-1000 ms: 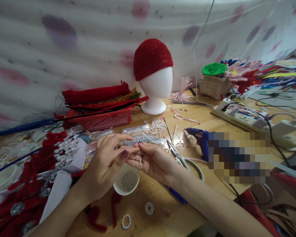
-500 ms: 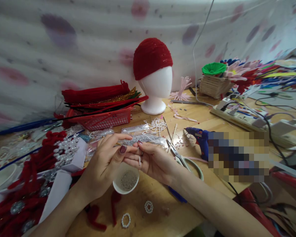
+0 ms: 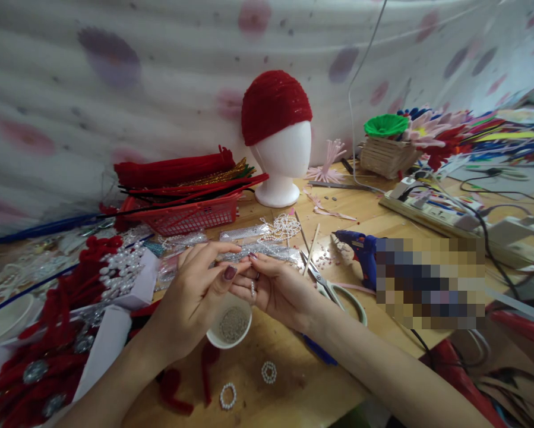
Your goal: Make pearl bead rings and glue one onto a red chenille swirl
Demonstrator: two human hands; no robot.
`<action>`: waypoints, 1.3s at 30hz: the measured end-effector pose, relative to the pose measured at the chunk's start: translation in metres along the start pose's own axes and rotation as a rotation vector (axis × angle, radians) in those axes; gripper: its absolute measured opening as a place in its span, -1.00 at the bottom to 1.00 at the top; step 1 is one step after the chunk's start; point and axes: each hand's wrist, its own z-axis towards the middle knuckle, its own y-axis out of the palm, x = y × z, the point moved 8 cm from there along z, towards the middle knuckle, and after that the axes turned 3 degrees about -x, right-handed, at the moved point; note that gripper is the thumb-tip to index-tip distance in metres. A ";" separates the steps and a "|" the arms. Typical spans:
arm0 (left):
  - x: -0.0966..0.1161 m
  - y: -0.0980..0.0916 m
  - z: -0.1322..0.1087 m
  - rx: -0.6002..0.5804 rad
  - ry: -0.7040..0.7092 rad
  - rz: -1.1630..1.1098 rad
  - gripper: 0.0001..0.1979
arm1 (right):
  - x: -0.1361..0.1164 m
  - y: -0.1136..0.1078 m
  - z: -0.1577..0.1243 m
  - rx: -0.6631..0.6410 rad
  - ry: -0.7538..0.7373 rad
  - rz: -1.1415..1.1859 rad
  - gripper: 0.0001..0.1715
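My left hand (image 3: pixel 194 296) and my right hand (image 3: pixel 279 289) meet fingertip to fingertip above a small white cup (image 3: pixel 231 326) of tiny beads. Both hands pinch a short string of white pearl beads (image 3: pixel 252 289) that hangs between the fingers. Two finished pearl rings lie on the wooden table in front of the cup, one (image 3: pixel 269 372) to the right and one (image 3: pixel 227 396) nearer me. Scissors (image 3: pixel 333 290) lie just right of my right hand.
A white foam head (image 3: pixel 282 160) with a red cap stands at the back. A red basket (image 3: pixel 184 215) of pipe cleaners is at its left. A blue glue gun (image 3: pixel 360 245), a power strip (image 3: pixel 431 214) and cables lie right. Red pieces and pearls (image 3: pixel 119 270) crowd the left.
Both hands stay pinched together over the cup, shifting only slightly; the view has nudged a little.
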 end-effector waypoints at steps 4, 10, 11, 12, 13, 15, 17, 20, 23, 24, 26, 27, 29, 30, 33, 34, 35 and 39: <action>0.001 -0.001 -0.001 0.003 0.005 -0.010 -0.57 | 0.001 0.000 0.001 -0.025 0.000 0.004 -0.65; 0.001 -0.003 -0.001 0.008 -0.003 -0.009 -0.57 | 0.001 -0.001 0.001 -0.019 0.014 -0.032 -0.58; 0.000 -0.003 -0.001 0.008 -0.005 -0.006 -0.57 | 0.001 0.000 0.000 -0.023 0.017 -0.035 -0.60; 0.000 -0.003 -0.001 0.007 -0.007 -0.002 -0.58 | 0.001 0.000 0.000 -0.025 0.017 -0.037 -0.63; -0.001 -0.003 -0.001 0.005 -0.011 0.002 -0.58 | 0.001 -0.001 0.000 -0.022 0.018 -0.036 -0.65; -0.002 -0.002 -0.001 -0.003 -0.018 0.006 -0.59 | 0.001 -0.002 0.000 -0.010 0.018 -0.035 -0.66; -0.002 -0.002 -0.001 -0.010 -0.026 0.018 -0.63 | 0.001 -0.002 0.000 -0.001 0.014 -0.034 -0.64; 0.002 -0.001 0.000 -0.018 -0.020 0.071 -0.76 | 0.000 -0.002 0.000 0.007 0.009 -0.043 -0.61; 0.007 0.002 0.001 -0.017 0.017 0.142 -0.63 | 0.002 -0.002 -0.001 0.028 0.028 -0.054 -0.58; 0.007 0.003 0.001 -0.015 0.026 0.164 -0.60 | 0.003 -0.003 -0.001 0.031 0.035 -0.053 -0.58; 0.007 0.005 0.001 -0.014 0.031 0.190 -0.60 | 0.003 -0.002 0.000 0.026 0.039 -0.049 -0.60; 0.007 0.005 0.001 -0.014 0.033 0.197 -0.62 | 0.004 -0.002 0.000 0.021 0.039 -0.047 -0.60; 0.006 0.006 0.001 -0.010 0.035 0.205 -0.64 | 0.003 -0.002 0.001 0.013 0.034 -0.052 -0.58; 0.006 0.006 0.001 -0.005 0.037 0.207 -0.64 | 0.003 -0.002 0.002 0.007 0.028 -0.058 -0.57; 0.007 0.006 0.001 0.007 0.037 0.214 -0.66 | 0.002 0.000 0.002 -0.009 0.021 -0.082 -0.54; 0.007 0.006 0.001 0.009 0.039 0.213 -0.66 | 0.002 0.000 0.002 -0.009 0.020 -0.087 -0.54; 0.007 0.006 0.001 0.010 0.041 0.211 -0.66 | 0.002 0.000 0.001 -0.004 0.019 -0.091 -0.54; 0.008 0.005 0.002 -0.002 0.041 0.201 -0.67 | 0.001 0.000 0.001 0.007 0.019 -0.096 -0.53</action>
